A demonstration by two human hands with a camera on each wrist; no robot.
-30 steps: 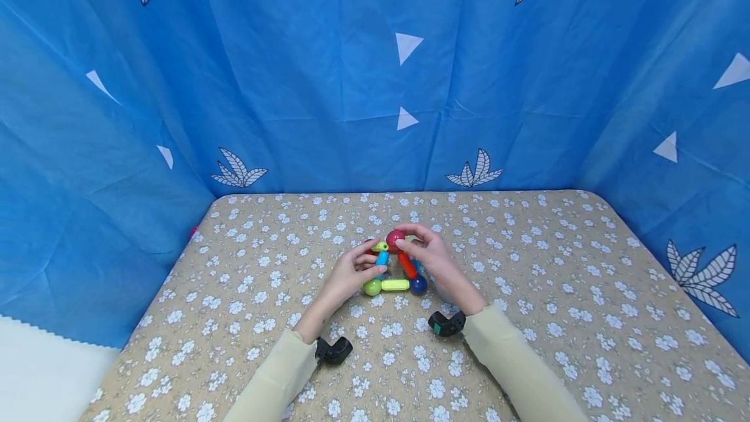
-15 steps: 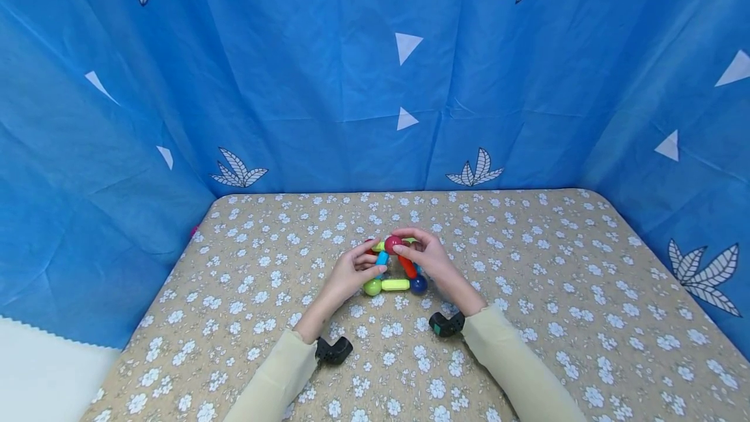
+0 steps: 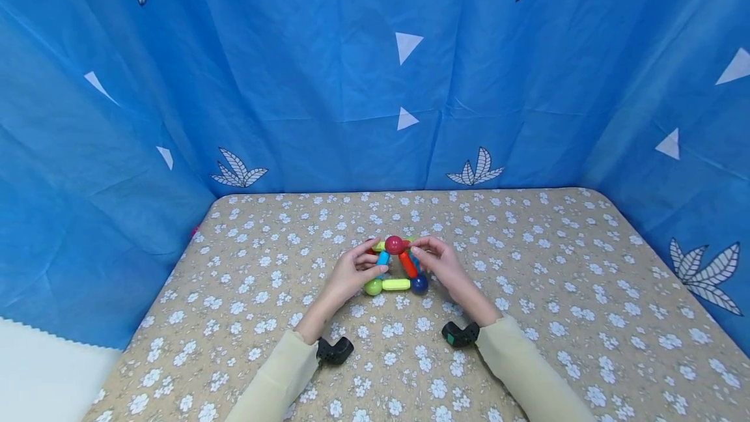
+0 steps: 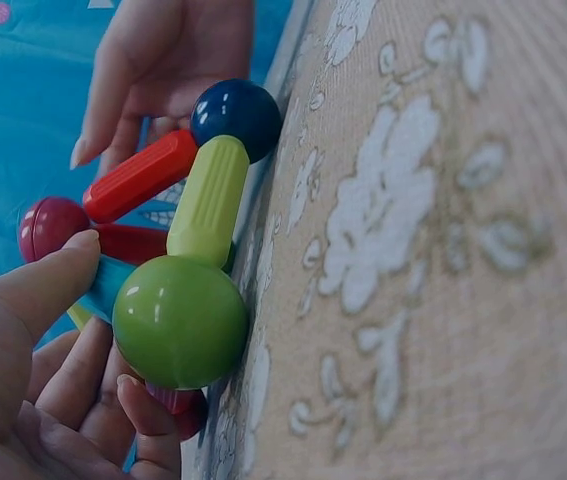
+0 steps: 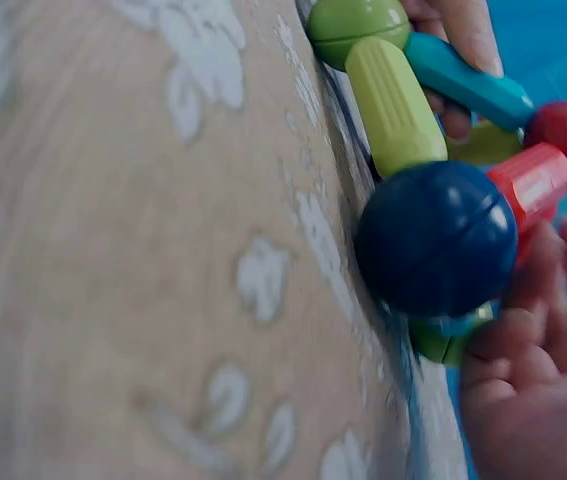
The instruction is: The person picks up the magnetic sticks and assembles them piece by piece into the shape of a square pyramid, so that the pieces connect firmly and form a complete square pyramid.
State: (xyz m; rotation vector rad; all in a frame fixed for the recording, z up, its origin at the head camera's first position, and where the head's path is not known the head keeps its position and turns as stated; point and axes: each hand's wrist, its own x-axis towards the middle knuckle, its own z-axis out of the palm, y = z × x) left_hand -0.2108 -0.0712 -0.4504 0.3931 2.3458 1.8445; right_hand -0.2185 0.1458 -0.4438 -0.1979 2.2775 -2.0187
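Note:
A toy frame of coloured rods and balls stands on the cloth. Its crimson ball [image 3: 394,245] sits on top, joined to a red rod [image 3: 407,264] and a blue rod [image 3: 383,260]. A yellow-green rod [image 4: 208,198] links the green ball [image 4: 181,322] and the dark blue ball [image 4: 235,120] at the near base. My left hand [image 3: 348,272] holds the blue rod, thumb in front and fingers behind. On the other side my right hand [image 3: 442,262] has its fingertips beside the red rods, off the crimson ball; whether they touch a rod is unclear.
The flowered tablecloth [image 3: 281,233] spreads around the frame. Blue curtains [image 3: 363,70] hang behind it and at both sides. A small pink thing [image 3: 195,230] shows at the left table edge. Black wrist devices [image 3: 335,350] are worn on both arms.
The crimson ball was between my right fingers and came slightly left and down onto the frame. My right hand has let go and moved right. The left hand stays put.

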